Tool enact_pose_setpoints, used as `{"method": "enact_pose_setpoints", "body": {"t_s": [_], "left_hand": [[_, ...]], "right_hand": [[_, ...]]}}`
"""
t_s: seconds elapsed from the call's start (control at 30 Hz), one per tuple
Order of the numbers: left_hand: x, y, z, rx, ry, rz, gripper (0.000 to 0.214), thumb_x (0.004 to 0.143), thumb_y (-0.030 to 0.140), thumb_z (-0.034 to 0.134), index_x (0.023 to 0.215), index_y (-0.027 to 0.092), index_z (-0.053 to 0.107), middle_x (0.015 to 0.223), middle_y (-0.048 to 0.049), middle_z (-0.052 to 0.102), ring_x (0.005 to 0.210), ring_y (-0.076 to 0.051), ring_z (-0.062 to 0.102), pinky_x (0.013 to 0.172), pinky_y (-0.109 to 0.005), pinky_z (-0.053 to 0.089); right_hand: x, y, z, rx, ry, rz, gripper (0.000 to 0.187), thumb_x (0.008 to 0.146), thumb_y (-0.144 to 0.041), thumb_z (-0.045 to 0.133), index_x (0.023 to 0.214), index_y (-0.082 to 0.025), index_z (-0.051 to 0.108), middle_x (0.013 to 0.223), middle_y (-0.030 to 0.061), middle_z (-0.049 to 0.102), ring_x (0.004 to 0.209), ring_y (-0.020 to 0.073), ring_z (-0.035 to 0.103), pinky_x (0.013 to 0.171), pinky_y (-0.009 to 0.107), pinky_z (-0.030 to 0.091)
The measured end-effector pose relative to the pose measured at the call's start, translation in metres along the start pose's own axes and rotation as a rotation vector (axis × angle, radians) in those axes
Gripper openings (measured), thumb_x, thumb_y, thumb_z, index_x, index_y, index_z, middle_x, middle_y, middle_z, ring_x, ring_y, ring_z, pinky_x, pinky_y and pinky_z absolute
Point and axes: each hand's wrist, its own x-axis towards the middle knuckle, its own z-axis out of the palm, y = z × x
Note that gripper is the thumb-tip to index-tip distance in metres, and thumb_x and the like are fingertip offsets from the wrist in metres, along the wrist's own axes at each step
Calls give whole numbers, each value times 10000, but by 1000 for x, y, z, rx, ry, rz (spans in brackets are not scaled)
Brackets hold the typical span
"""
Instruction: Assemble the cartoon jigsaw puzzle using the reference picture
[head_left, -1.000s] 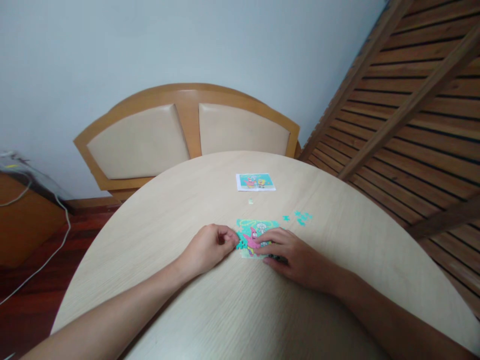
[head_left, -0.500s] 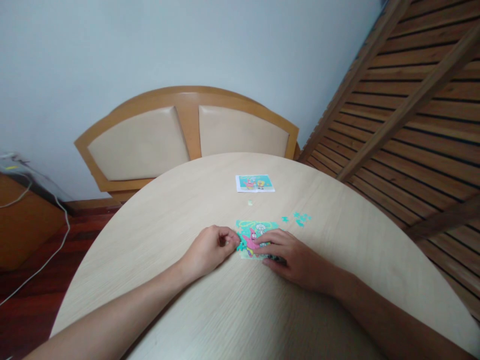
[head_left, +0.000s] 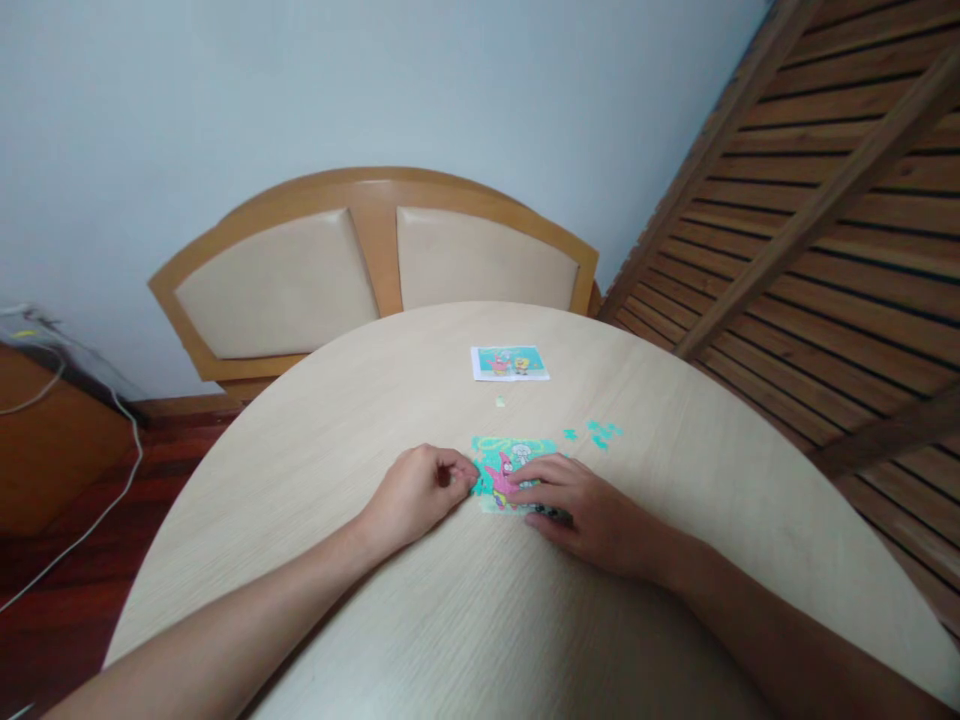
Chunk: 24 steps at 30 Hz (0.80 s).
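A jigsaw puzzle [head_left: 501, 475] with a pink starfish and a pale squid-like figure on teal lies on the table before me. At its left edge, my left hand [head_left: 431, 490] is closed in a pinch, thumb and forefinger on a small teal puzzle piece [head_left: 478, 487] that the fingertips partly hide. My right hand [head_left: 577, 505] rests over the puzzle's right side with fingers stretched and slightly apart, covering that part of the picture. Nothing shows in its grip.
Several loose teal pieces [head_left: 602, 433] lie to the right beyond the puzzle. One pale green piece [head_left: 500, 401] sits between it and a folded picture sheet [head_left: 510, 364]. A padded wooden chair [head_left: 390, 250] stands across the round table [head_left: 360, 400].
My left fingertips have shifted very slightly at the puzzle's left edge around the teal piece. The right hand stays in place; the view has tilted a little.
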Motion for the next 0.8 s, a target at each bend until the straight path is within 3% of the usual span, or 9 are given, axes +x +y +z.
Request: {"method": "enact_pose_setpoints", "body": {"t_s": [0.33, 0.57, 0.8], "left_hand": [[-1, 7, -1, 66, 13, 1, 216, 828, 245, 563, 857, 192, 770, 784, -16, 738, 687, -162, 641, 680, -262, 459], [-5, 20, -2, 278, 87, 2, 168, 817, 243, 571, 804, 218, 736, 748, -8, 710, 719, -181, 620, 660, -281, 411], [-6, 26, 1, 359, 81, 32, 143, 821, 228, 562, 765, 212, 693, 720, -11, 680, 742, -199, 597, 668, -305, 401]], "right_hand": [[0, 2, 1, -2, 0, -4, 300, 955, -214, 591, 1235, -251, 691, 1253, 92, 673, 1158, 220, 594, 1022, 413, 468], [0, 0, 0, -3, -6, 4, 304, 953, -206, 588, 1237, -241, 689, 1251, 92, 672, 1165, 219, 590, 1026, 410, 462], [0, 1, 0, -1, -7, 3, 296, 954, -215, 592, 1230, -240, 693, 1250, 94, 673, 1161, 219, 593, 1027, 415, 463]]}}
